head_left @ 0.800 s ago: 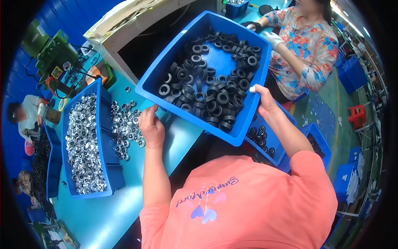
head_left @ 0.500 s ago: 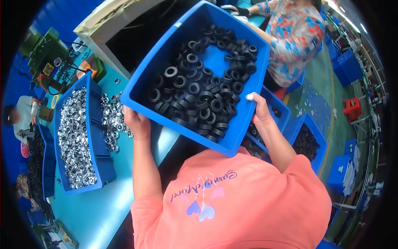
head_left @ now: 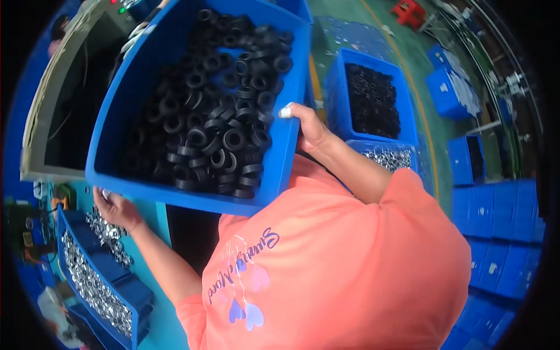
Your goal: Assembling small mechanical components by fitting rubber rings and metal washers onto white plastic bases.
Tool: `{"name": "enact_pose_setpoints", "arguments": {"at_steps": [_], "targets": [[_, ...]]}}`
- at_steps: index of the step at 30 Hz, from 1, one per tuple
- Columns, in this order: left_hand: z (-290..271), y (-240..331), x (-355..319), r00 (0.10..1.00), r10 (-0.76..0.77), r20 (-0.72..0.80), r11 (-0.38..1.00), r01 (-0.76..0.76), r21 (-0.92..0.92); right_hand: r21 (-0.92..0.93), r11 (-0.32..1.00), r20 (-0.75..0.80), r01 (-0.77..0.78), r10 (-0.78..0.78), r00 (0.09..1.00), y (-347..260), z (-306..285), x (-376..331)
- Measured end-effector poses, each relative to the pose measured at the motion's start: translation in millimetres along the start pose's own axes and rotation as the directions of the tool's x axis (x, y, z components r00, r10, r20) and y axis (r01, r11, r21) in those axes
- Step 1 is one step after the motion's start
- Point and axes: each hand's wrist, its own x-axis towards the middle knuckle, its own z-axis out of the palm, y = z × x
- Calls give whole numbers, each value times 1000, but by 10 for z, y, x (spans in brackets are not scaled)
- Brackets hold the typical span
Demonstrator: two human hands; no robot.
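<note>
A large, deep, rectangular blue plastic bin (head_left: pixel 192 201) is held up in front of the person's salmon-pink shirt (head_left: pixel 344 245), its far left part cut off by the upper edge of the view. Its underside is out of sight, and the small, black, thick-walled rings (head_left: pixel 216 122) heaped inside hide most of its floor; the upper ones blur together.

The right hand (head_left: pixel 309 128) pinches the right wall, its white-tipped thumb over the rim — the fingers are hidden behind the outer face. The left hand (head_left: pixel 119 211) is at the near left corner, some fingers masked by the bin; whether it grips the rim or only props it, I cannot tell. A whitish, glove-like shape (head_left: pixel 135 39) beyond the left wall is too covered to make out.

The bin's open mouth faces up toward the head. Its long axis seems to run away from the body, leaning right toward the top — though the cropped end makes that uncertain. The near edge slopes down to the right.

Below the left hand, loose shiny silver metal parts (head_left: pixel 108 230) lie on a turquoise tabletop (head_left: pixel 157 219), beside a long blue plastic trough (head_left: pixel 131 294) of similar pieces. Beyond the right forearm stands a blue floor bin (head_left: pixel 405 93) of dark parts, individually indistinct.
</note>
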Motion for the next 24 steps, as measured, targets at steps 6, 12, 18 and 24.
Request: {"name": "enact_pose_setpoints", "arguments": {"at_steps": [6, 12, 18, 24], "targets": [[27, 45, -3, 995, 67, 78, 987, -77, 143, 167, 953, -326, 252, -187, 927, 166, -788, -756], [82, 41, 11, 991, 35, 133, 981, -59, 182, 179, 894, -545, 411, -258, 798, -206, -2143, -919], [112, 273, -50, 966, 111, 235, 914, -192, 357, 67, 949, -721, 308, -167, 673, -382, -3479, -592], [573, 361, 56, 892, 181, 414, 774, -389, 499, 164, 950, -804, 267, -28, 595, -239, -5083, 118]]}}
